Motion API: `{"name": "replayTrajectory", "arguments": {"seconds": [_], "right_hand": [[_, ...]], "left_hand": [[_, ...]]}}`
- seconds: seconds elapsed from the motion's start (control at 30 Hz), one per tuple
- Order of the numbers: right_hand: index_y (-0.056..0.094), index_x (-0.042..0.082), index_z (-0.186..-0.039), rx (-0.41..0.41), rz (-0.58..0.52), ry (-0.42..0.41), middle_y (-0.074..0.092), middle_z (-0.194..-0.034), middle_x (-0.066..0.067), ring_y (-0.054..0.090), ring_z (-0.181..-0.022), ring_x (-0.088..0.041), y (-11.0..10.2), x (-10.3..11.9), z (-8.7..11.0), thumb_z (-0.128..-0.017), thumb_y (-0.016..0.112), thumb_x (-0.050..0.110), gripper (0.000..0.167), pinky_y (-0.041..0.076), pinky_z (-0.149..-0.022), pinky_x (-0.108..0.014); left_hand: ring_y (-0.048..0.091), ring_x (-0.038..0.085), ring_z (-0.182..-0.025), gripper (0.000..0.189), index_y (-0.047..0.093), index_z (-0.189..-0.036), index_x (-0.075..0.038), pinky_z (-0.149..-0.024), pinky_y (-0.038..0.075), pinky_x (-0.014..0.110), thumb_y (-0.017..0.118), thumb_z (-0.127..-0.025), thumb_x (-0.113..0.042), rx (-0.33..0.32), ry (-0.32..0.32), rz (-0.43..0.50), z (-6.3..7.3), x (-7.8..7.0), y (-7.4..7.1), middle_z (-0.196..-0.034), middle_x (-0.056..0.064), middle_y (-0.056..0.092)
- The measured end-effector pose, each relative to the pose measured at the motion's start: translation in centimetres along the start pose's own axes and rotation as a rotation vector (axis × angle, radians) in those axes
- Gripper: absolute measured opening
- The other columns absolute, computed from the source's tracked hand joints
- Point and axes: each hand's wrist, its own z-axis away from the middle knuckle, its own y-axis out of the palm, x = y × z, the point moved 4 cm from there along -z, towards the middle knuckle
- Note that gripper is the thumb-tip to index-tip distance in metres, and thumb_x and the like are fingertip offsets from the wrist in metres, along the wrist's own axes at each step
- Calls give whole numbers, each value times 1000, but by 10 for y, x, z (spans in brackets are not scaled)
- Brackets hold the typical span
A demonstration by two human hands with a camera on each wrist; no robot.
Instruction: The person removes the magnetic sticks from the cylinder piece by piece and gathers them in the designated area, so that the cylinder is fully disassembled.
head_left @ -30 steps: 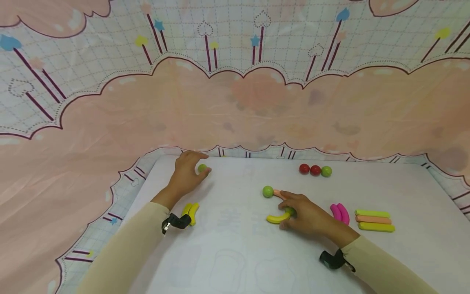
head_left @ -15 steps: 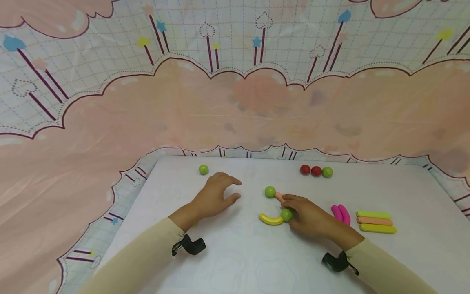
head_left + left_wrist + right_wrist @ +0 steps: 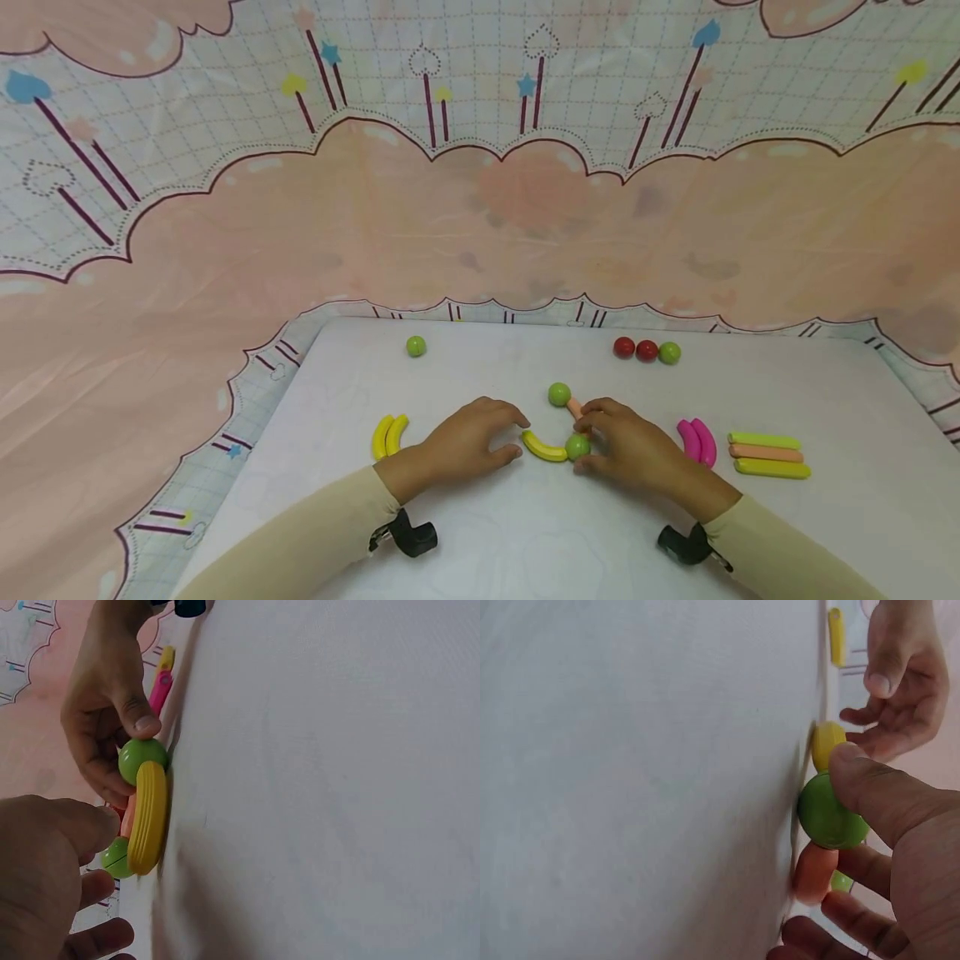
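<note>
My right hand (image 3: 630, 446) holds a green ball (image 3: 577, 447) on the white table, thumb on its near side and fingers curled beyond it. A curved yellow stick (image 3: 544, 448) joins this ball on the left. An orange stick (image 3: 574, 407), partly covered by my right fingers, runs from it to a second green ball (image 3: 558, 394). Beside the yellow stick's free end, my left hand (image 3: 467, 442) has thumb and fingers spread, with nothing between them. In the right wrist view, my thumb presses the near green ball (image 3: 831, 814), and the orange stick (image 3: 815, 874) lies near my fingers.
Two curved yellow sticks (image 3: 390, 436) lie left of my left hand. A lone green ball (image 3: 416, 346) sits at the back left. Red balls (image 3: 635, 349) and a green ball (image 3: 670, 353) line the back right. Pink curved sticks (image 3: 697, 442) and straight sticks (image 3: 767, 455) lie right.
My left hand has left the back-left green ball and come right and nearer, beside the yellow stick. The joined pieces have turned slightly; my right hand stays at them.
</note>
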Motion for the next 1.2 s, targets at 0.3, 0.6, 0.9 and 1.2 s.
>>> {"name": "replayTrajectory", "arguments": {"seconds": [0.3, 0.6, 0.9, 1.2], "right_hand": [[71, 23, -98, -96, 45, 32, 60, -114, 1, 59, -104, -19, 6, 4, -2, -70, 94, 48, 44, 57, -74, -34], [62, 22, -85, -102, 21, 55, 57, -115, -4, 51, -109, -24, 8, 7, -5, -69, 93, 50, 44, 54, -74, -35], [55, 10, -142, -85, -67, 8, 34, -161, -18, 29, -147, -41, 1, 1, -10, -73, 91, 49, 87, 48, -101, -58], [54, 8, -147, -17, -68, -8, 37, -161, -14, 34, -146, -40, 4, -5, -15, -77, 86, 53, 90, 45, -105, -58]], "left_hand": [[55, 18, -127, 32, 69, -128, -21, -108, 45, 34, 72, -97, -30, -21, 61, -78, -9, -5, 19, -141, 0, 58], [56, 17, -122, 31, 72, -126, -21, -105, 45, 33, 73, -97, -32, -52, 78, -155, -16, -12, 24, -134, -1, 63], [54, 18, -124, 29, 74, -122, -19, -107, 43, 30, 75, -96, -31, -32, 60, -125, -20, -15, 24, -132, 0, 63], [56, 24, -125, 34, 75, -120, -19, -107, 45, 37, 80, -91, -36, -94, -8, -139, -22, -14, 25, -136, 8, 60]]}}
